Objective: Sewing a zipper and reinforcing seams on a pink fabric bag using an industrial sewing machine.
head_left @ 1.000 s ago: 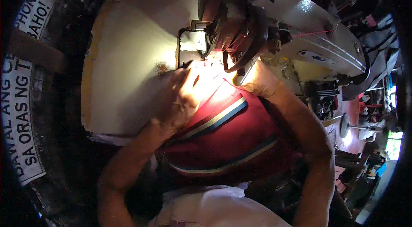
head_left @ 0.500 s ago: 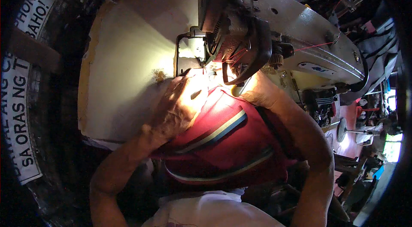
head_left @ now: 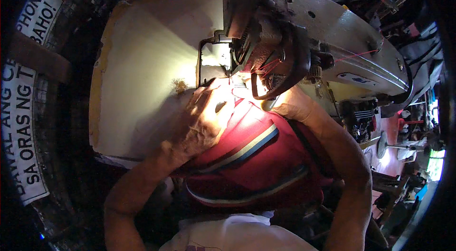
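Observation:
A red cloth with cream and blue stripes (head_left: 247, 142) hangs from the sewing machine (head_left: 327, 28) toward my lap. Its far edge lies under the lit needle area. My left hand (head_left: 206, 115) has bent fingers gripping the cloth's left edge, with the fingertips close beside the needle and presser foot. On the other side my right hand (head_left: 294, 104) holds the cloth near the same spot, its thumb showing and its other fingers partly hidden behind the machine head. Red thread (head_left: 356, 55) runs along the machine to the needle. Glare blurs the cloth between my fingertips.
The pale machine table (head_left: 137, 70) extends left, with a worn yellowish edge. A dark guard (head_left: 285, 77) juts out over my right fingers. Signs (head_left: 23, 132) hang on wire mesh at far left. A standing fan (head_left: 382, 144) and clutter fill the right background.
The whole view has shifted slightly, so everything sits a little farther right. Both hands keep nearly the same hold on the cloth beside the needle.

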{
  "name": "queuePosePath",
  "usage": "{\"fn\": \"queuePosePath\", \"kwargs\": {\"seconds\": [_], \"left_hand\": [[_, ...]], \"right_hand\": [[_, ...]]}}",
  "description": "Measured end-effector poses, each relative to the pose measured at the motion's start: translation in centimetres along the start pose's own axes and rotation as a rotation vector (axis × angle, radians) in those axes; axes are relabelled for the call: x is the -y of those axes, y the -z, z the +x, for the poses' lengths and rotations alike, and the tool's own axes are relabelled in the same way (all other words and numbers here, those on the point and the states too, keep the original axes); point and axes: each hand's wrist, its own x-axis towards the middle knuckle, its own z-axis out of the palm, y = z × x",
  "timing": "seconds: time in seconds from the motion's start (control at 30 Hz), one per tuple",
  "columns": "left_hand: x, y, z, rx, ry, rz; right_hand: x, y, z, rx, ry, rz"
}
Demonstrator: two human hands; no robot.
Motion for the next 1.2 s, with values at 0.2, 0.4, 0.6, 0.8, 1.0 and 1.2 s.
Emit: {"fn": "queuePosePath", "kwargs": {"seconds": [0.2,0.4,0.6,0.8,1.0,1.2], "left_hand": [[0.4,1.0,0.3,0.078,0.072,-0.085],[0.9,1.2,1.0,0.001,0.005,-0.127],[0.9,1.3,0.8,0.031,-0.058,0.036],[0.6,0.7,0.5,0.032,-0.086,0.150],[0.8,0.4,0.4,0.107,-0.010,0.076],[0.7,0.1,0.4,0.058,-0.005,0.081]], "right_hand": [[0.0,0.1,0.3,-0.122,0.059,0.013],[0.0,1.2,-0.2,-0.013,0.068,-0.040],[0.5,1.4,1.0,-0.074,0.024,0.016],[0.8,1.8,1.8,-0.128,0.019,0.184],[0.5,1.9,1.6,-0.063,0.062,0.029],[-0.4,0.5,1.2,-0.151,0.088,0.049]]}}
